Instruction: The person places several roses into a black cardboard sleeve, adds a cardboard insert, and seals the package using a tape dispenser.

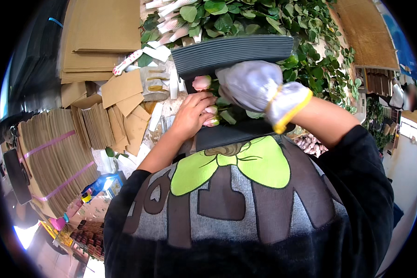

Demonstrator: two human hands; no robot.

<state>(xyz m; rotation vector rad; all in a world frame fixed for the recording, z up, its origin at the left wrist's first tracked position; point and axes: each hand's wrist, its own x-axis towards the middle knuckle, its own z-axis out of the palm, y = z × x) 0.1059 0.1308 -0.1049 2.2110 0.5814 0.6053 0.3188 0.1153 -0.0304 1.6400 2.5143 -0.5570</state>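
Pale pink roses (201,83) with green stems and leaves lie between two raised sides of a black corrugated board (234,52). My bare left hand (193,113) is closed around the rose heads at the left end, its fingertips curled between the blooms. A white glove with a yellow cuff covers my right hand (250,83), which reaches over the leafy stems just right of the blooms. The glove's fingers point down into the board and are mostly hidden, so their grip does not show.
Many leafy stems (310,60) cover the far table, beside white-sleeved rose heads (171,25). Cardboard sheets (104,28), bundled cardboard (55,153) and loose pieces (123,90) crowd the left. A spare glove (156,83) and a cat-paw-ended stick (127,62) lie nearby.
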